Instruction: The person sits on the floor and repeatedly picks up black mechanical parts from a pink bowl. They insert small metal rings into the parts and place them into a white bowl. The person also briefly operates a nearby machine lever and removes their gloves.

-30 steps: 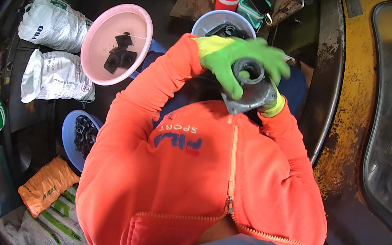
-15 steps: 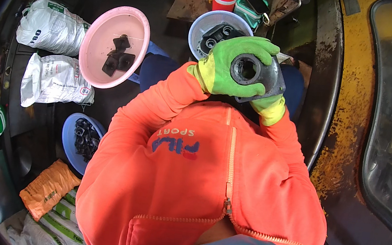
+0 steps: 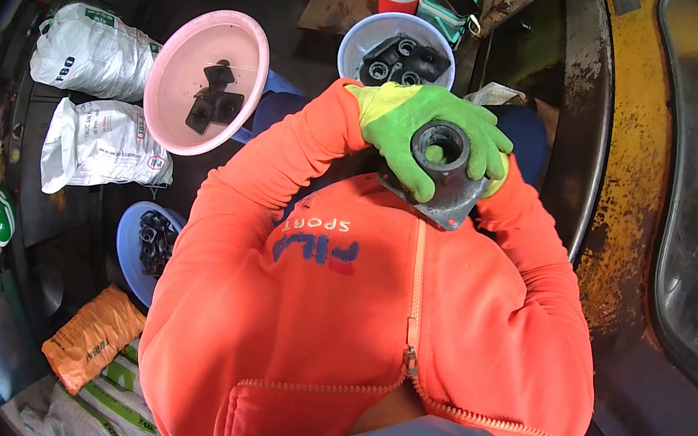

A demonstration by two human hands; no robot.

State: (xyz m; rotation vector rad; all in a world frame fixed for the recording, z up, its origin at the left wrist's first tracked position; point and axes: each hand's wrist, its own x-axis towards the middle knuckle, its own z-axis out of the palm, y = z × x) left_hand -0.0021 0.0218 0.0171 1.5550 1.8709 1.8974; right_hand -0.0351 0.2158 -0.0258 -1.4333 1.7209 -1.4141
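Note:
In front of my chest I hold a black moulded part (image 3: pixel 460 199), with a square flange and a round, hollow collar. My left hand (image 3: pixel 408 125), in a green and yellow work glove, wraps over the collar with its fingers curled around it. Behind the part is my right hand (image 3: pixel 494 184), gloved too. Little more than its yellow cuff shows, and its fingers are mostly hidden. Green shows through the collar's hole. Just beyond my hands, a pale blue basin (image 3: pixel 353 44) holds several black parts (image 3: pixel 403 61) of similar look.
To the left, a pink basin (image 3: pixel 161 82) holds a few black pieces (image 3: pixel 215 106). A blue basin (image 3: pixel 128 256) of small black parts stands nearer me. White sacks (image 3: pixel 94 56) and an orange bag (image 3: pixel 94 339) lie along the left. A rusty yellow machine frame (image 3: pixel 611 250) rises at right.
The black part has come closer to my chest and tilted, its flange corner now toward me. My left hand has shifted over its top. More of the pale blue basin shows.

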